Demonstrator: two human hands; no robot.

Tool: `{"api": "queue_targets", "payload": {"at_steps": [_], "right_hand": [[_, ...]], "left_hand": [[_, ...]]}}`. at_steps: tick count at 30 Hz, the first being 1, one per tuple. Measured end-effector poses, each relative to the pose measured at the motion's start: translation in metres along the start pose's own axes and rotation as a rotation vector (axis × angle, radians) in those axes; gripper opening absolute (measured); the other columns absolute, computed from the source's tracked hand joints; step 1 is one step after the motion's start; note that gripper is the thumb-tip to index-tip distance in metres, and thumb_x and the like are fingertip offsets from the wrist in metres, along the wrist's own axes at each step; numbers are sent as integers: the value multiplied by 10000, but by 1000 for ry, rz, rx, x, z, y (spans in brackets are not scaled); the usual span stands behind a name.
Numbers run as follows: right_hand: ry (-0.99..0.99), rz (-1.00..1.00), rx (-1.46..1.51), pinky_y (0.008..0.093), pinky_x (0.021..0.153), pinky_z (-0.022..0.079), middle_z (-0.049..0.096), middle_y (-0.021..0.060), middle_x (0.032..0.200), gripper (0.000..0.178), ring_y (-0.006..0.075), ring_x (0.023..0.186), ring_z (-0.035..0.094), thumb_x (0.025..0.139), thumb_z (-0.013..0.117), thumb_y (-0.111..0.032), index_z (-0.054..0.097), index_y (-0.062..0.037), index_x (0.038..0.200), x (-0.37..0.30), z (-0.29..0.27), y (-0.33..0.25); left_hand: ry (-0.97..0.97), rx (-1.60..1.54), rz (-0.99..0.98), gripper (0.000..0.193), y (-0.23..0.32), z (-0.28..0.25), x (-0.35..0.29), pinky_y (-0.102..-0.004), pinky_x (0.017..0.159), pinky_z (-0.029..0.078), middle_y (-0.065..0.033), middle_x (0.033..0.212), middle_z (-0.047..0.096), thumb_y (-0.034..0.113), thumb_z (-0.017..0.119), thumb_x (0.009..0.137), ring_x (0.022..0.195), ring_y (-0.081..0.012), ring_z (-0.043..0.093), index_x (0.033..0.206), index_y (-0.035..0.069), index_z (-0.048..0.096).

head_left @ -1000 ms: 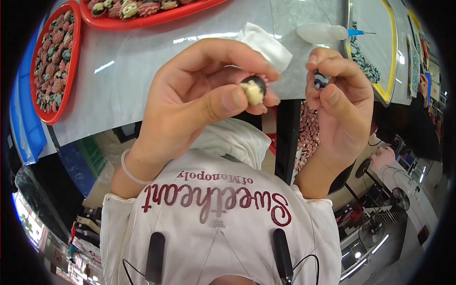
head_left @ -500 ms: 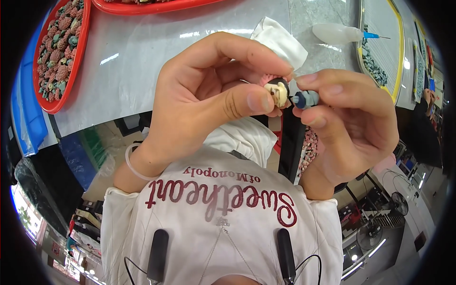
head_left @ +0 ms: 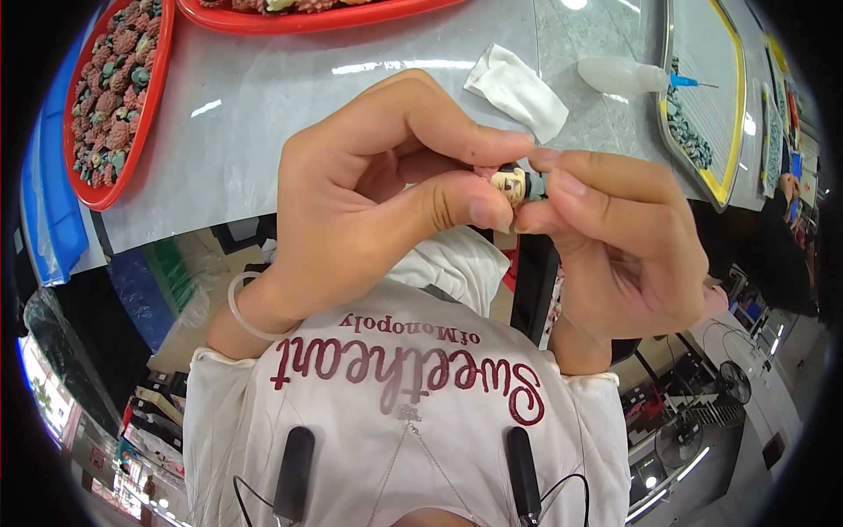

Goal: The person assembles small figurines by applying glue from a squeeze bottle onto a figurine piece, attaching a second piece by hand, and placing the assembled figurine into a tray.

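Observation:
Between the thumb and index finger of my left hand [head_left: 378, 189] is a small figurine head [head_left: 508, 182], cream-faced with dark and pink hair. My right hand [head_left: 623, 215] pinches a small grey-blue figurine body [head_left: 535, 186], mostly covered by the fingertips. Head and body meet, and the fingertips of both hands are almost touching around them. How deep the joint goes is hidden. Beyond the hands lies a folded white cloth [head_left: 518, 92] on the table. A squeeze bottle [head_left: 619, 76] with a blue needle tip rests to its right.
A red tray [head_left: 158, 97] of pink and grey-green small parts stands on the left, beside a blue bin [head_left: 48, 202]. Another red tray [head_left: 325, 19] is at the far edge. On the right, a yellow-edged tray [head_left: 733, 114] holds grey-blue pieces. Another person's hand [head_left: 788, 186] shows at far right.
My right hand has moved left and brought the body against the head; a gap separated them before. The left hand has shifted slightly left.

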State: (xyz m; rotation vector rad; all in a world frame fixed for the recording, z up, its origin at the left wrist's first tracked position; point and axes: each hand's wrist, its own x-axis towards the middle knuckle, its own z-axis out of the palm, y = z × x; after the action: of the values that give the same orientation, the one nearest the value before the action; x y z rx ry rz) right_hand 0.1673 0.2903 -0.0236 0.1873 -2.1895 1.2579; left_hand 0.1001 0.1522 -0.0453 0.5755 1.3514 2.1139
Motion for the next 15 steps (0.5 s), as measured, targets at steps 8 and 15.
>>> {"api": "queue_targets", "payload": {"at_steps": [8,15], "right_hand": [[-157,-155,-336,284,630,371,449,153,987,498,239,862,463,717,543,-456,575,0,914,0,7,-8],[103,211,-139,267,617,353,470,145,906,420,194,774,431,780,520,-361,513,25,945,-8,-12,3]], "left_hand": [[-19,-356,-203,327,26,-19,5,-243,628,438,-126,894,530,63,667,652,746,-144,526,926,-32,516],[359,1001,137,188,102,-108,-13,-247,707,393,-116,922,525,15,526,697,800,-160,513,883,-7,515]]}}
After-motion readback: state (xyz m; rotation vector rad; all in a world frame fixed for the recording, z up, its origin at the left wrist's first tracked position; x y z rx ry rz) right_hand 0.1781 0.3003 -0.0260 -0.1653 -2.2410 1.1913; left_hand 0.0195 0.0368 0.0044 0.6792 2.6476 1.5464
